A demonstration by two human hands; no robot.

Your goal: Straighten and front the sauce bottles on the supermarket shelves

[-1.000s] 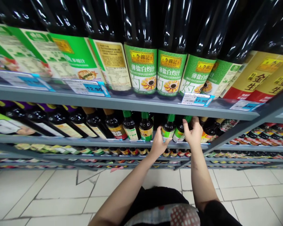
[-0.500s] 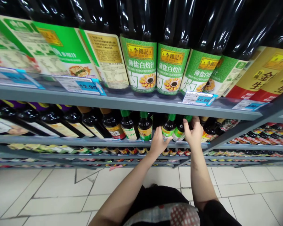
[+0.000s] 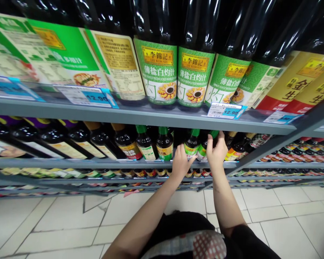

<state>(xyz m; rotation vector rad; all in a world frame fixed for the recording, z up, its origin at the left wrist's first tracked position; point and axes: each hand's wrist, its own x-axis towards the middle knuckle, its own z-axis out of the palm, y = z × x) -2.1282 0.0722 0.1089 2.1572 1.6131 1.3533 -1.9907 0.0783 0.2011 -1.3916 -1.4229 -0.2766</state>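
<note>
Two bare hands reach into a grey shelf of dark, glossy sauce bottles. The left hand (image 3: 180, 160) cups a small, round-shouldered bottle (image 3: 191, 145), fingers curved along its left side and thumb across the front near its base, parted by about the bottle's width. This bottle stands upright near the front edge of the middle shelf (image 3: 91, 164), right of its centre, its ridged-looking green cap under the upper shelf (image 3: 151, 118). The right hand (image 3: 217, 149) is half open beside a second green-capped bottle (image 3: 202, 151), thumb against its right side and fingers reaching behind; whether it grips cannot be told. Above, tall, shiny bottles (image 3: 159, 75) wear smooth green paper labels behind a flat, rectangular price tag (image 3: 224, 110) on the shelf's front edge. Below lie pale, smooth floor tiles (image 3: 70, 239).
</note>
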